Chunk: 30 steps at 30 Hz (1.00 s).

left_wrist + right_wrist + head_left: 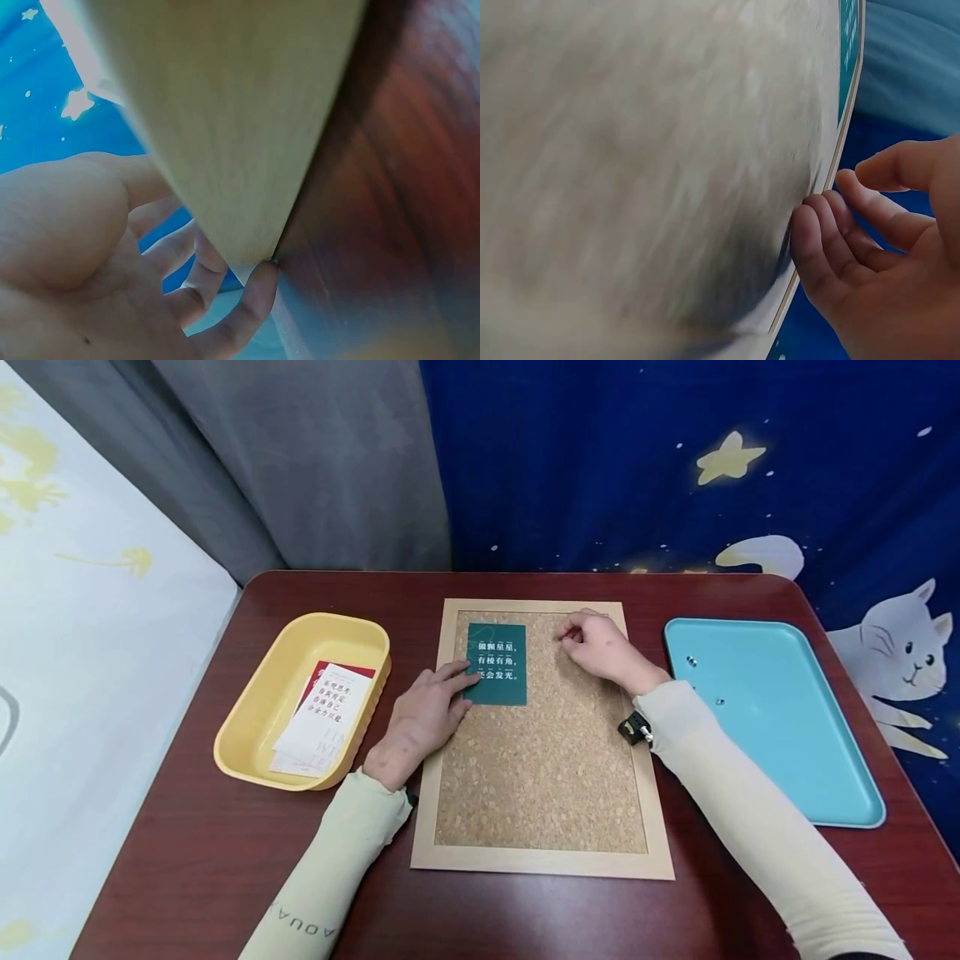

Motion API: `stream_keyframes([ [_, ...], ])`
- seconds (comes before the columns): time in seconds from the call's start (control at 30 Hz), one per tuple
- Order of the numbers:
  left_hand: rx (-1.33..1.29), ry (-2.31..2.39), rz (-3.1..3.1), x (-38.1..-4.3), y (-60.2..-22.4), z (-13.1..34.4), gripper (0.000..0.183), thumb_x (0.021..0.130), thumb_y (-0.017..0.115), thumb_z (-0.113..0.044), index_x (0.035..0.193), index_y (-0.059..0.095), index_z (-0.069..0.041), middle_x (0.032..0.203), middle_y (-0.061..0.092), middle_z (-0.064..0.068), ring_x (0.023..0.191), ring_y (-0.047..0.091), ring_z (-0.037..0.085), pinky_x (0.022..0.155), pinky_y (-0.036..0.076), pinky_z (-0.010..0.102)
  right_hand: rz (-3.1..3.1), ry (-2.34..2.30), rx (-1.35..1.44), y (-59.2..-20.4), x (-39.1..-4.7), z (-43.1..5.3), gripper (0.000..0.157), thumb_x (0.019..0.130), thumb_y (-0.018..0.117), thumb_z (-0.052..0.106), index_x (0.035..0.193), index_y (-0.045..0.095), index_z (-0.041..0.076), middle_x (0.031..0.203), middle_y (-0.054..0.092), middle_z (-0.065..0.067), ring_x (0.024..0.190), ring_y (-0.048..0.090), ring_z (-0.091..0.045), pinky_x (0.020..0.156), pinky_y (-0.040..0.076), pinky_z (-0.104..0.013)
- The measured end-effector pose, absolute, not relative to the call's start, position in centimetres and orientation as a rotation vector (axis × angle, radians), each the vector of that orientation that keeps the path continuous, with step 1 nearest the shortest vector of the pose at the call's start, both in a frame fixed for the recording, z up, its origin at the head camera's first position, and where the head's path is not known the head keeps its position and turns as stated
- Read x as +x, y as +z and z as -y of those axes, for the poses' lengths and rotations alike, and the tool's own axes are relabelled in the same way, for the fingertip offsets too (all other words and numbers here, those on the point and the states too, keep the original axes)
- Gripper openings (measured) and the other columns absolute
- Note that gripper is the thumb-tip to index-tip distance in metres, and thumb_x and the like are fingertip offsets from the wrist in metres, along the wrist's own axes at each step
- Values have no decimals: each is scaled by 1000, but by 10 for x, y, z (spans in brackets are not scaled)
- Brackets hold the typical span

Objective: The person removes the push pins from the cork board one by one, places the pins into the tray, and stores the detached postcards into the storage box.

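Note:
A dark green card (497, 681) with white lettering lies on the upper left of a wood-framed cork board (540, 777). My left hand (427, 710) rests at the board's left side, its extended fingertips over the card's left edge. In the left wrist view, the fingers (255, 289) reach past the pale wooden frame (232, 112). Over the board's upper right, right of the card, is my right hand (602, 647), fingers bent. Its thumb and index fingertips come together in the right wrist view; I cannot tell whether something small sits between them.
On the left stands a yellow basket (258, 714) holding white and red cards (318, 718). A light blue tray (795, 735) on the right carries a few small clear, shiny pieces (692, 662). Everything stands on a dark red-brown table (195, 827), with curtains behind.

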<state>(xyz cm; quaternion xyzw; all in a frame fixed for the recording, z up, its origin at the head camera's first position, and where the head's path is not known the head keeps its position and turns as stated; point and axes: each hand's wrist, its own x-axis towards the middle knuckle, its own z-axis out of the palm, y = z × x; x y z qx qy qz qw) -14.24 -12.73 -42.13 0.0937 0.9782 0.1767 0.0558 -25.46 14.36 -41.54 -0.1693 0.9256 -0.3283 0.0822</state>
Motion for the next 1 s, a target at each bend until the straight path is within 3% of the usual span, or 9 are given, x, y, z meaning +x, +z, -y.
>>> stream_keyframes([
  [0.4,281,532,-2971,-143,-421,126,42,100,58,-29,141,56,-29,157,41,-5,114,54,20,74,56,35,-2809,-911,-601,-423,-263,-113,37,91,55,10,127,62,4,114,58,-14,103,54,-26,94,46,-41],
  [0.67,280,545,-2963,-142,-420,128,41,100,58,-28,141,56,-28,157,42,-4,113,54,20,73,55,35,-2807,-730,-594,-422,-268,-101,51,92,54,17,142,52,11,112,53,-11,102,44,-25,89,42,-41],
  [1.0,274,523,-2953,-142,-420,128,42,100,59,-30,142,55,-29,157,41,-5,115,53,20,76,56,35,-2784,-755,-593,-417,-268,-95,39,94,55,18,133,58,13,117,56,-13,104,51,-27,91,45,-44],
])
